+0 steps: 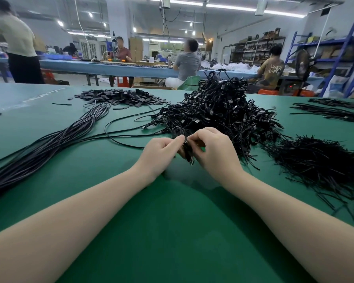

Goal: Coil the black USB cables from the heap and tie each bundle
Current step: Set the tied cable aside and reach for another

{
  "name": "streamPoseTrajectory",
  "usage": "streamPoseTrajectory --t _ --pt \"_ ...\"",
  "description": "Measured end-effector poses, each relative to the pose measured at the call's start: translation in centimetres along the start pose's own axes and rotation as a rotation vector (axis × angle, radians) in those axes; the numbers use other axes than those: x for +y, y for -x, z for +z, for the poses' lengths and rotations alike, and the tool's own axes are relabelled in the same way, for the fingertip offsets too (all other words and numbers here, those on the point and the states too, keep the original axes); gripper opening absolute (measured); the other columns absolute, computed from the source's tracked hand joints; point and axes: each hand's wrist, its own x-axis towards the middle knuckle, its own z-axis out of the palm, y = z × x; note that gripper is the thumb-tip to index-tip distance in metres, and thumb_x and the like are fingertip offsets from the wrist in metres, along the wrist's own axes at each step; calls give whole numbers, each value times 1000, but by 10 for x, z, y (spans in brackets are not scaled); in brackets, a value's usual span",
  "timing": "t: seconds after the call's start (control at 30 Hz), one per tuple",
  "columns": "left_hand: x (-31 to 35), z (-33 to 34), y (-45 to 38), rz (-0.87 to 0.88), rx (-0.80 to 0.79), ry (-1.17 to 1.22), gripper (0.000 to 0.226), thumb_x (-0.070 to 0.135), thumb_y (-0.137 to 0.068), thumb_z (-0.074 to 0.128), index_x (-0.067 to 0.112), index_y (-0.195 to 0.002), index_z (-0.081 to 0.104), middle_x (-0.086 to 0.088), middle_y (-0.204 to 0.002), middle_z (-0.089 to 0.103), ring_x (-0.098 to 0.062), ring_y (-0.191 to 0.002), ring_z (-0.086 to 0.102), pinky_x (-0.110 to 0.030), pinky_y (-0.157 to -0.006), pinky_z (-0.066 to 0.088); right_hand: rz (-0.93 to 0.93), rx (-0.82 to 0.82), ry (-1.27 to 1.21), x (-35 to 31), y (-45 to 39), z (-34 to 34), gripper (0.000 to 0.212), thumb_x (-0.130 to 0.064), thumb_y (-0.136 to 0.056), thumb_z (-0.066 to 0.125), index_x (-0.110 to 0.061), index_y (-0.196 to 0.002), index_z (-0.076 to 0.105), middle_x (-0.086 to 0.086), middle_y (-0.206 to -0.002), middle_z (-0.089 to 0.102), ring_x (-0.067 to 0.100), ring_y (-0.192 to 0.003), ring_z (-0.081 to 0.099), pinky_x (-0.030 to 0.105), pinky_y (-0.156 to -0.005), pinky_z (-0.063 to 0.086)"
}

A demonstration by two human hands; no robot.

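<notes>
Both hands meet over the middle of the green counter, at the near edge of the big heap of black USB cables. Between them sits a small coiled cable bundle, held just above the counter surface. The left hand has its fingers curled and pinches the bundle from the left side, with the thumb and forefinger on the upper part. The right hand also has bent fingers and holds the bundle from the right side; its fingertips press on the coil. A connector end sticks out below the two hands.

The heap itself rises behind the hands, slightly to the right, and many plug ends show in it. On the right, near the right forearm, lies a pile of thin black ties. On the left, a long bunch of straight cables runs from the near left edge toward the far side. At its far end lies a flat pile of small dark pieces; what they are cannot be told. One loose cable curves across the counter between the bunch and the hands.
</notes>
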Motion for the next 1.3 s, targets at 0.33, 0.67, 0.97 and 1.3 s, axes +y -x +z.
streamPoseTrajectory --t 0.33,0.67,0.97,1.3 --pt "4 5 11 233 49 -4 28 24 -86 46 40 -87 68 8 -93 72 -23 -92 62 -38 -86 47 122 40 -88 4 2 4 6 -11 -86 65 -9 -88 70 2 -86 64 19 -77 59 41 -73 51" --pt "-4 -3 1 -43 -91 325 36 -6 -91 55 23 -110 67 0 -87 75 -12 -84 71 -22 -81 55 1 48 9 0 2 3 5 -7 -86 65 -6 -85 70 4 -83 67 28 -80 63 48 -73 49" --pt "-12 -2 -4 114 123 45 7 28 -85 72 33 -83 67 12 -78 68 1 -73 61 -13 -71 47 78 61 -116 -5 1 8 5 -10 -86 66 -9 -83 70 0 -81 66 18 -75 60 43 -72 50" --pt "-2 -6 0 -143 -44 465 17 16 -98 51 28 -96 64 -1 -68 69 -16 -56 65 -24 -51 47 -160 212 249 -15 3 6 11 -17 -88 63 -15 -79 70 -3 -79 68 20 -69 63 37 -72 32"
